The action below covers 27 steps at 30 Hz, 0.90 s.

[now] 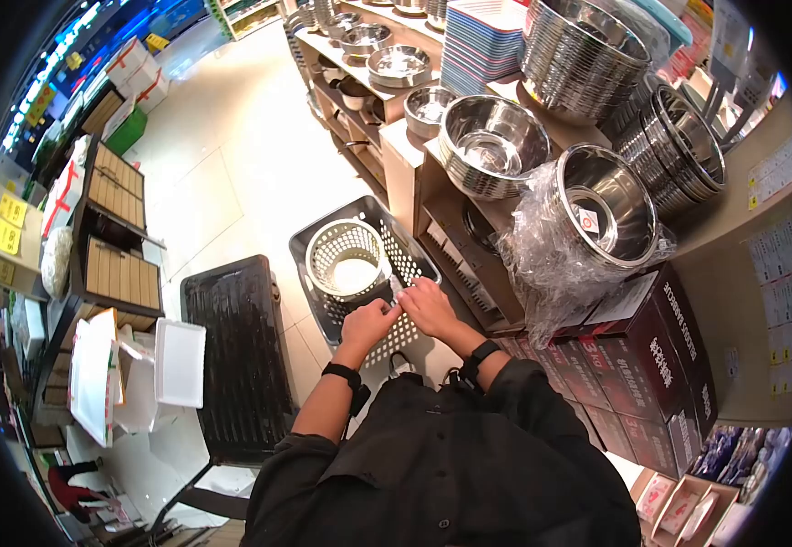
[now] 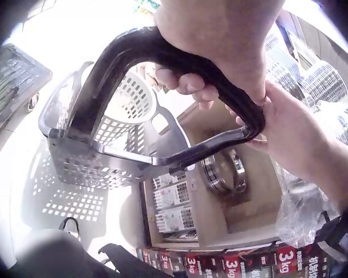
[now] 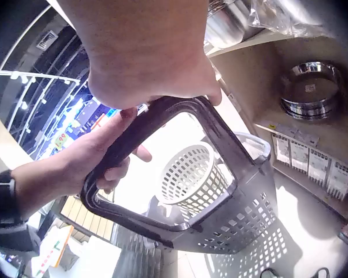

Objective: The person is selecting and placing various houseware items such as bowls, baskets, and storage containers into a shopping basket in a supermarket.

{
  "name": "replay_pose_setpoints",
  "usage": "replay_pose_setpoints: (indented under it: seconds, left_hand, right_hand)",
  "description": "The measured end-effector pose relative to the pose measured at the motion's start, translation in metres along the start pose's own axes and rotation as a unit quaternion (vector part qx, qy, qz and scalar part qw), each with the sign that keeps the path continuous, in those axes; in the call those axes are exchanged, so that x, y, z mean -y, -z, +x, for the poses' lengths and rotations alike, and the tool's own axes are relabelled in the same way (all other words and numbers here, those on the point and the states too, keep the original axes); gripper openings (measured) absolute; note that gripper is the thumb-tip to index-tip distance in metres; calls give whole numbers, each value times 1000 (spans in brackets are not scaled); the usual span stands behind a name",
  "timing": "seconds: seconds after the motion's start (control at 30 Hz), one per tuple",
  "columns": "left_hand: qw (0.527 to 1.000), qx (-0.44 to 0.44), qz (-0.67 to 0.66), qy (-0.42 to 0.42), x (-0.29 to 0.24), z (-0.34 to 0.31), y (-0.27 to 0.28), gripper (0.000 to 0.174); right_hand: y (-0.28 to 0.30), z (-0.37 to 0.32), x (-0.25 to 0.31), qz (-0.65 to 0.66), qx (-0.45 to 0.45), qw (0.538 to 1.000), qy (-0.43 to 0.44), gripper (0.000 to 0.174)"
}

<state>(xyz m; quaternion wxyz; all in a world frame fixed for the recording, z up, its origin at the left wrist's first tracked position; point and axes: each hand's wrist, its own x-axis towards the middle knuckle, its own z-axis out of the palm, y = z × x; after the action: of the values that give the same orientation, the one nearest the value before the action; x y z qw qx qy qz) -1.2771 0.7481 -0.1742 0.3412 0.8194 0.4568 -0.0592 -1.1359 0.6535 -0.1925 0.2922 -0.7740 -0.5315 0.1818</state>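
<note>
A grey shopping basket (image 1: 321, 314) with a holed side hangs below both hands, its black handle (image 2: 107, 69) raised. My left hand (image 1: 370, 326) grips the handle, its fingers (image 2: 191, 84) curled round it in the left wrist view. Close beside it, my right hand (image 1: 428, 307) holds the same handle; in the right wrist view its palm (image 3: 151, 63) lies over the handle and its fingers are mostly hidden. Inside the basket, a round white holed basket (image 1: 323, 258) stands toward the far left side.
Steel bowls (image 1: 496, 146) and a plastic-wrapped bowl stack (image 1: 607, 205) sit on the shelf at right. Dark red cartons (image 1: 628, 378) are piled below. At left are a black ridged tray (image 1: 241, 351) and white foam boxes (image 1: 180, 363). Tiled floor (image 1: 218, 187) runs between the shelves.
</note>
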Motion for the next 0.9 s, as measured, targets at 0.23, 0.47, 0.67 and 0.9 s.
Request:
replay_pose_setpoints:
  seconds: [0.23,0.47,0.67,0.9]
  left_hand:
    - [999,33,2,-21,8,36,27,66]
    - [998,55,4,-16,19,64,45,66]
    - [999,44,3,-3,23,82,54,65]
    - [998,58,1,4,22,110,73,67]
  right_hand:
    - [18,15,-1,71,9,996,-58,44]
    - [33,34,-24,148,67,985,-63,49]
    - [38,45,-55,159,63,983,-73,53]
    - [44,53,-68,168,48,979,-106,52]
